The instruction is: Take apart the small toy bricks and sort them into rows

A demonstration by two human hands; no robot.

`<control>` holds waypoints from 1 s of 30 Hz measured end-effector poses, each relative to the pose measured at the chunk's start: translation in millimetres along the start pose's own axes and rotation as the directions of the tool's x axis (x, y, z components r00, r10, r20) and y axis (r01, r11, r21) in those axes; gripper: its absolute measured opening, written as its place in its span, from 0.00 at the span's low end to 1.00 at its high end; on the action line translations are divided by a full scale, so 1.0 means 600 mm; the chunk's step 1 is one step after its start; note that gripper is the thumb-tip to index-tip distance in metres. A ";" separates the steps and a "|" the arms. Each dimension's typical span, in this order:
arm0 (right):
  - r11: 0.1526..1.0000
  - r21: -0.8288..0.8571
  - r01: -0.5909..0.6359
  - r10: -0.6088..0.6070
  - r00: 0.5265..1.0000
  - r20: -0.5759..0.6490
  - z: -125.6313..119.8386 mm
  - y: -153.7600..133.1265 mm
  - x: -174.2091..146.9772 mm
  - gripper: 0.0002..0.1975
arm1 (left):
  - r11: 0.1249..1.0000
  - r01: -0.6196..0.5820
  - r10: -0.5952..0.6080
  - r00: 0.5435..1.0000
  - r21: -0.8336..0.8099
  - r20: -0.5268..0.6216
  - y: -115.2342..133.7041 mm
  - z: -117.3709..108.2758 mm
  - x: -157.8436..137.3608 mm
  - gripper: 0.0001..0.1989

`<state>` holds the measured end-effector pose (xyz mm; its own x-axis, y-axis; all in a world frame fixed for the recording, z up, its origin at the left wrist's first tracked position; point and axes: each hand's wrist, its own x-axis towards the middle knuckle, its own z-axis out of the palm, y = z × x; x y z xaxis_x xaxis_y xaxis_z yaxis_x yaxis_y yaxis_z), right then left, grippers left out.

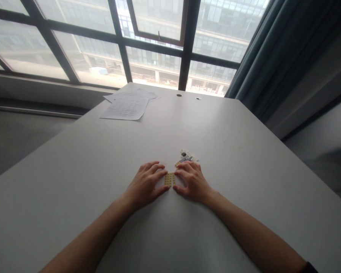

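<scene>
A wider tan studded toy-brick plate (168,179) lies flat on the white table, pinched at its far and near ends between the fingers and thumb of my left hand (150,180). Close beside it, across a thin gap, is a narrow tan studded plate (174,179). My right hand (193,181) grips that narrow one the same way, thumb at the near end. Just beyond my right fingers sits a small heap of toy bricks (186,155) in white, grey, tan and black, partly hidden by the hand.
Printed paper sheets (126,106) lie at the table's far left. Two small cable holes, one of them a dark oval (179,95), are near the far edge of the table (216,129). Behind stand large windows, with a dark curtain (261,57) on the right.
</scene>
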<state>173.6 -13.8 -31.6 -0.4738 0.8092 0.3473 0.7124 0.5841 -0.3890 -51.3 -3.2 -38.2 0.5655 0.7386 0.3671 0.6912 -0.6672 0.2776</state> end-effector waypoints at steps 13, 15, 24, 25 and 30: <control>0.995 -0.068 0.067 -0.061 0.994 0.088 0.000 0.016 0.002 0.25 | 1.000 -0.001 0.001 1.000 0.017 0.022 -0.001 0.001 -0.001 0.22; 0.995 -0.072 0.068 -0.062 0.995 0.080 0.001 0.015 0.002 0.24 | 1.000 -0.004 0.004 1.000 0.015 0.026 -0.002 0.002 -0.001 0.22; 0.994 -0.074 0.083 -0.080 0.996 0.043 0.007 0.013 0.002 0.22 | 0.999 -0.019 0.016 0.998 0.042 0.059 -0.001 0.003 0.000 0.20; 0.994 -0.075 0.085 -0.083 0.996 0.041 0.008 0.013 0.002 0.22 | 0.999 -0.019 0.017 0.998 0.042 0.059 -0.001 0.003 0.000 0.20; 0.994 -0.069 0.087 -0.085 0.996 0.024 0.010 0.011 0.001 0.22 | 0.999 -0.023 0.021 0.998 0.038 0.058 -0.001 0.003 0.000 0.20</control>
<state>175.1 -9.0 -39.1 -0.5449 0.7578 0.3588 0.7027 0.6462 -0.2977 -51.2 -2.7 -39.8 0.6050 0.7290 0.3202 0.6948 -0.6798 0.2349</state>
